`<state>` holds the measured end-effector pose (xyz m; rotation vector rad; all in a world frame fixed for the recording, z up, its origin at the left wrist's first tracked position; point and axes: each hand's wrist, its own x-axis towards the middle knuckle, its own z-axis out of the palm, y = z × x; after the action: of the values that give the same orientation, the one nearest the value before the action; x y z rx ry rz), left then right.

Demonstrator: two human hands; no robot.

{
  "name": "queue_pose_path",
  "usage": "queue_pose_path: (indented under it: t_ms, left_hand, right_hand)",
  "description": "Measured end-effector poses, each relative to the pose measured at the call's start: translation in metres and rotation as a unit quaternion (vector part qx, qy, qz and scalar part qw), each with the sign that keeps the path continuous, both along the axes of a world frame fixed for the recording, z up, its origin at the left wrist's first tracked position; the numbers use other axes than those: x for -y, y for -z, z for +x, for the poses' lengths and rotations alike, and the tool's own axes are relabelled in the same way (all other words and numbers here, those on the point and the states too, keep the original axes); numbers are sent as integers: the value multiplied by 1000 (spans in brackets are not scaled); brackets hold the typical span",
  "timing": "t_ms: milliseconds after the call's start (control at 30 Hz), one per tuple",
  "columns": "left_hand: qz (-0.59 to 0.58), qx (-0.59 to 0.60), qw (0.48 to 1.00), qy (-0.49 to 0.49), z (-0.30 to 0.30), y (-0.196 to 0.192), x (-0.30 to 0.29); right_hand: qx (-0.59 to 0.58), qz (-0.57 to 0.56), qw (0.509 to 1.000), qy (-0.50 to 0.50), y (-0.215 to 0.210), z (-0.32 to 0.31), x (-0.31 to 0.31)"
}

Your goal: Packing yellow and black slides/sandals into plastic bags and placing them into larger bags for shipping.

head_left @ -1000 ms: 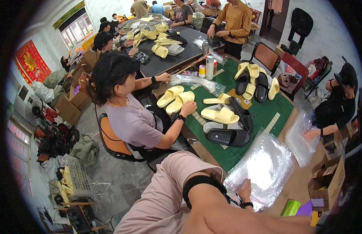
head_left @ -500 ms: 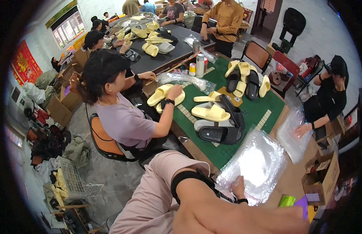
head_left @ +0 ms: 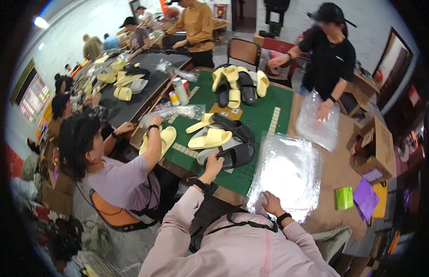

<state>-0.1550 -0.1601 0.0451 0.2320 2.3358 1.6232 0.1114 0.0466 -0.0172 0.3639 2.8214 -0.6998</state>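
My left hand [head_left: 211,168] is closed on the near end of a black slide slipper [head_left: 237,156], fingers over its edge. Next to it lie a grey slipper [head_left: 206,154], a yellow slipper [head_left: 210,139] and another black slipper [head_left: 233,127], grouped on the green mat [head_left: 258,122]. Resting on a stack of clear plastic bags [head_left: 288,168], my right hand [head_left: 271,204] is open, its fingers apart. Both hands wear dark wristbands.
At my left a seated person [head_left: 117,180] handles yellow slippers [head_left: 167,141]. Across, a standing person in black [head_left: 332,60] touches more clear bags [head_left: 317,122]. More slippers [head_left: 234,77] lie farther back. A cardboard box [head_left: 374,147] and bottles [head_left: 180,90] stand on the table.
My left arm has swung from close in front of the camera out to the black slipper and taken hold. The person in black now stands more upright. My view has shifted.
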Motion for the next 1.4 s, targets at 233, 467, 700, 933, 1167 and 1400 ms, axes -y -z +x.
queue_pose_path:
  t_ms: [233,467,700,933,1167,1400]
  left_hand:
    - [-2,167,985,45,-10,11,-26]
    - [322,172,908,205,66,-114,-96]
    - [601,78,299,737,163,-354,-51]
    - [601,73,389,695,216,-322,-35]
    - [594,56,467,653,213,-326,-24]
    - [581,71,509,630,215,-330,-20]
  right_hand:
    - [-167,-98,971,138,-42,-5,10]
    - [-156,-106,962,199,-64,24,-1]
    - [-154,-118,952,237,-46,35,3]
    - [-182,-129,940,257,-36,24,1]
    - [-174,-185,930,265,-25,24,0]
    - [-194,-213,912,292,-39,16,-15]
